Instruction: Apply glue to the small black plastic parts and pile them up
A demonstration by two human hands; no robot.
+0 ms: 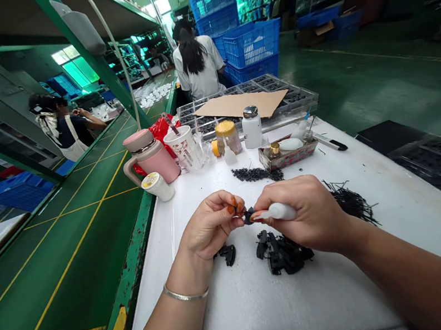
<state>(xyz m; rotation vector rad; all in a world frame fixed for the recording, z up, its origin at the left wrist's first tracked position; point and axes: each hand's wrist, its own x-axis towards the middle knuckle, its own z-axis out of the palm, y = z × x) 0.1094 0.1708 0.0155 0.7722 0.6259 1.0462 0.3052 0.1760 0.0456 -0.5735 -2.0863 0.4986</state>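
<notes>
Two hands work near the front of the white surface [166,320]: the left hand [209,226] pinches a small black plastic part [248,216], the right hand [307,215] grips a white plastic squeeze bottle [279,212], and a weak pinch may drop the part.

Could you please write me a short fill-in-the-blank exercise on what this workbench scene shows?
1. The right hand holds a ____ plastic squeeze bottle.
2. The left hand pinches a small black part with ____ fingernails.
3. The stacked crates beyond the bench are ____.

Missing words: white; orange; blue.
</notes>
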